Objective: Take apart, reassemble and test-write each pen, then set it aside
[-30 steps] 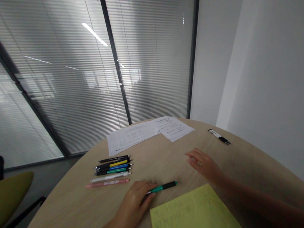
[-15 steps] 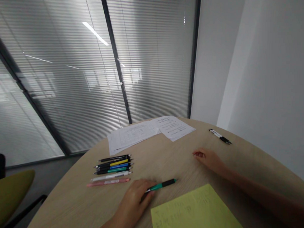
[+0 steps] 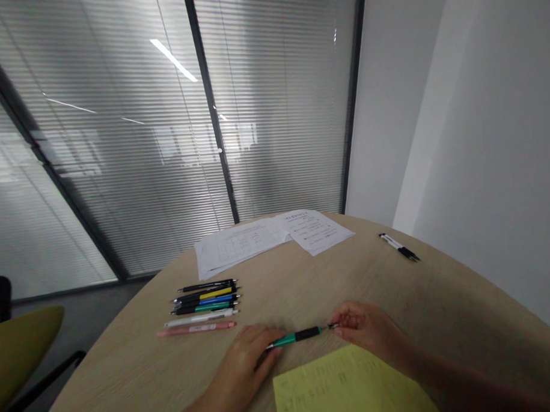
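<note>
My left hand (image 3: 244, 364) is closed around the rear end of a green pen with a black grip (image 3: 302, 335), which points to the right just above the wooden table. At the pen's front end, my right hand (image 3: 369, 332) pinches a small dark, shiny piece (image 3: 333, 325) between thumb and fingertips. That piece is too small to name; it meets the pen's tip or lies very close to it. Below both hands lies a yellow sheet of paper with faint handwriting (image 3: 348, 387), its right edge partly covered by my right hand and forearm.
Left of my hands lies a row of several pens, among them a pink pen (image 3: 196, 329) and a white pen (image 3: 202, 318). White printed sheets (image 3: 244, 243) rest at the far edge. A black-and-white pen (image 3: 399, 247) lies far right. A green chair (image 3: 25, 353) stands left.
My right hand has come left and nearer, from the open tabletop to the front end of the green pen. My left hand and the pen have barely moved.
</note>
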